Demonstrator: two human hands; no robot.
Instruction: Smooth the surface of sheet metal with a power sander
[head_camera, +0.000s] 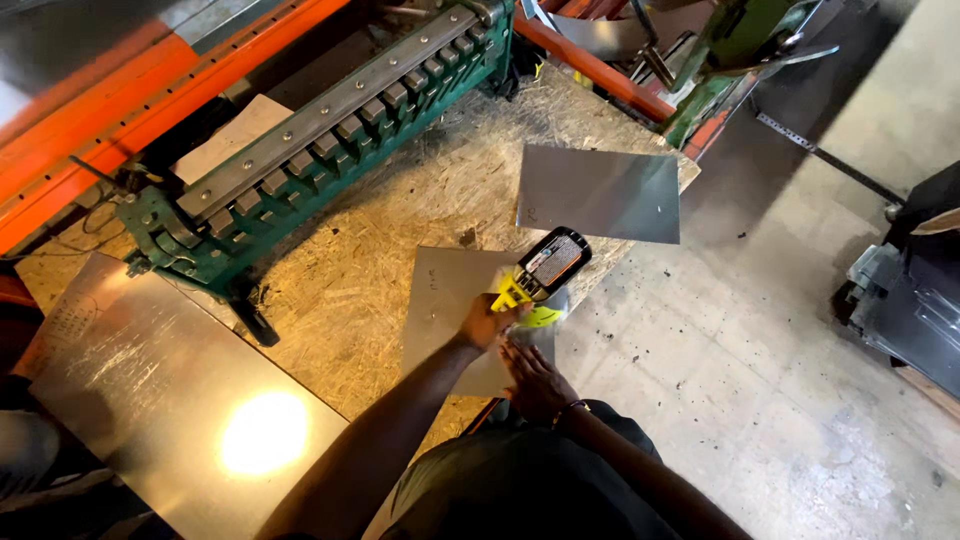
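A yellow-and-black power tool (541, 280) sits over the near metal sheet (445, 310) at the desk (400, 220) edge. The left hand (490, 322) has its fingers closed round the handle, seemingly to steady it; the right hand (535, 380) lies flat, fingers spread, pinning the sheet. Three sheets show: this one, one farther right (600, 192), one large at near left (170, 400). A green bending machine (320, 140) stands far left.
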